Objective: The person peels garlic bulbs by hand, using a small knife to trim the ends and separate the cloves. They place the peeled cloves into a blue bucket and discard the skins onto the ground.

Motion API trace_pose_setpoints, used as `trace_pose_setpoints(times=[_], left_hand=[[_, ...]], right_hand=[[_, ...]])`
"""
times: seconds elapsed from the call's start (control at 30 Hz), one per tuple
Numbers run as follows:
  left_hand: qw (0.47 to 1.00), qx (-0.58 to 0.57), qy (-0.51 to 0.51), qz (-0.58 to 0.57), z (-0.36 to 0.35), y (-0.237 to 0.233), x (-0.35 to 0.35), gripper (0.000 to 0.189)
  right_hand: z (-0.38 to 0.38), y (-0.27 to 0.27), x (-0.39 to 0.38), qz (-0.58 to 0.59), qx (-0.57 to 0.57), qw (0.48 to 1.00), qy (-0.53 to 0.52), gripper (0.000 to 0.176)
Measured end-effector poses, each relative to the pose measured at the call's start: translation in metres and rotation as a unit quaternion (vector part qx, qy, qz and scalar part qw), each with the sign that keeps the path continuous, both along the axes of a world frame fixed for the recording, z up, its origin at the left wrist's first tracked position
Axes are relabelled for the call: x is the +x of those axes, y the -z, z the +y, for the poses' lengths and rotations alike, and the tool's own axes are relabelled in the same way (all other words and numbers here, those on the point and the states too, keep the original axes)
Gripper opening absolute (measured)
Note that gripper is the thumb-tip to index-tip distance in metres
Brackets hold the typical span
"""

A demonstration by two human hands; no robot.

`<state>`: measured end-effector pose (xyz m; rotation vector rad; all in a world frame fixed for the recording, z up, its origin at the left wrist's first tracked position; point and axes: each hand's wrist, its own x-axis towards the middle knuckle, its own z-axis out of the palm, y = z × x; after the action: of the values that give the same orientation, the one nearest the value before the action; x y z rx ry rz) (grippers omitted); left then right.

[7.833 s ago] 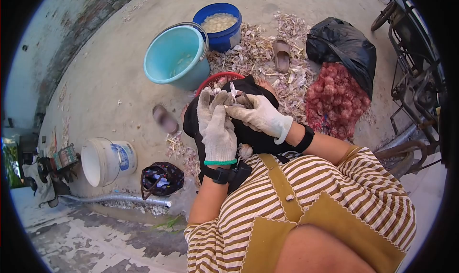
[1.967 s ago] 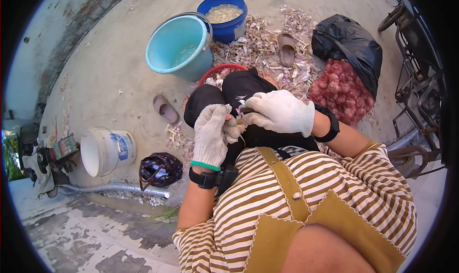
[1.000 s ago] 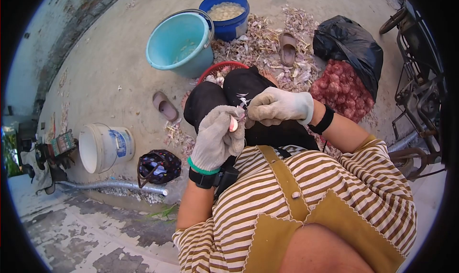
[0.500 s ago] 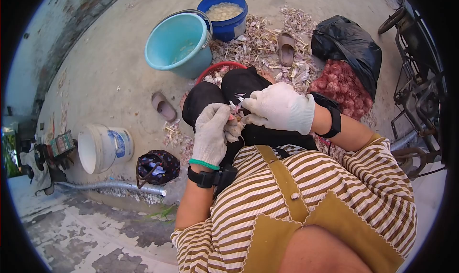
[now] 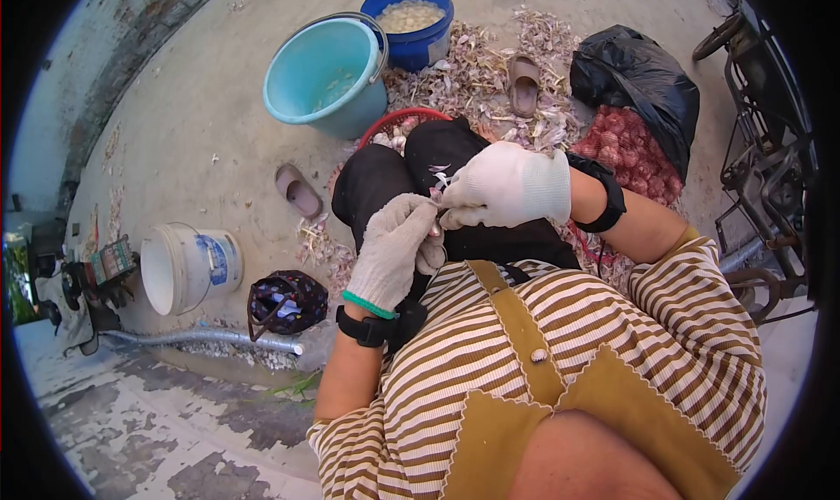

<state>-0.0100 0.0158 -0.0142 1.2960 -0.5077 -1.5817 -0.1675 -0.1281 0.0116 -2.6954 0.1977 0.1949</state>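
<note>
My left hand (image 5: 391,248), in a whitish work glove with a green cuff, is closed around a small piece of garlic (image 5: 435,228) above my lap. Just to its right, my right hand (image 5: 501,188), gloved in white, pinches at the upper end of the same piece, with its fingertips touching those of the left. A thin white strip of peel stands up by the right fingers. Beyond my knees, a red basket (image 5: 404,113) holds garlic bulbs, partly hidden by my black trousers.
A teal bucket (image 5: 320,78), a blue bucket (image 5: 415,38) of peeled cloves and scattered skins (image 5: 486,84) lie ahead. A net sack (image 5: 628,154) and black bag (image 5: 639,80) stand right; a white bucket (image 5: 191,268) and dark bag (image 5: 287,302) are left.
Both hands have come closer together, and the fingertips now meet at the garlic piece. My right hand has shifted slightly left and up; my left hand sits a little lower.
</note>
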Motion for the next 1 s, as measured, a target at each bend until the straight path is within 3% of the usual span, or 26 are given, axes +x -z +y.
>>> trace_pose_setpoints(times=[0.07,0.17,0.33,0.4,0.5,0.57,0.67,0.83,0.9,1.0], left_hand=[[0.999,-0.015,-0.007,0.047,0.003,0.003,0.002,0.015],[0.993,-0.039,-0.013,0.114,0.003,0.006,0.005,0.016],[0.992,-0.053,-0.043,0.11,0.0,0.003,0.0,0.018],[0.998,-0.063,-0.02,-0.004,0.0,0.006,-0.001,0.019],[0.996,-0.037,-0.03,-0.069,0.001,0.001,0.001,0.02],[0.996,-0.043,-0.03,-0.072,0.004,-0.003,0.002,0.022],[0.993,-0.045,-0.032,-0.107,0.007,-0.003,0.005,0.025],[0.975,-0.013,-0.037,-0.218,0.002,-0.008,0.005,0.027],[0.937,-0.046,0.021,-0.347,0.0,0.004,0.009,0.031],[0.892,-0.093,0.068,-0.437,-0.001,0.016,0.012,0.035]], right_hand=[[-0.004,0.005,-0.002,-0.043,0.131,0.99,0.011,0.025],[-0.006,0.017,-0.001,-0.048,0.21,0.975,0.048,0.028],[0.003,0.015,0.003,-0.042,0.135,0.984,0.106,0.028],[0.005,0.017,0.004,-0.03,0.122,0.985,0.12,0.029],[0.001,0.021,0.003,-0.056,0.107,0.984,0.13,0.03],[-0.006,0.015,0.0,-0.047,0.136,0.97,0.193,0.031],[-0.02,0.018,-0.003,0.047,0.002,0.971,0.234,0.034],[0.003,-0.004,-0.002,0.045,0.019,0.985,0.164,0.032],[0.007,-0.007,0.001,0.021,0.024,0.989,0.143,0.032],[0.009,-0.003,0.003,-0.031,0.012,0.993,0.116,0.033]])
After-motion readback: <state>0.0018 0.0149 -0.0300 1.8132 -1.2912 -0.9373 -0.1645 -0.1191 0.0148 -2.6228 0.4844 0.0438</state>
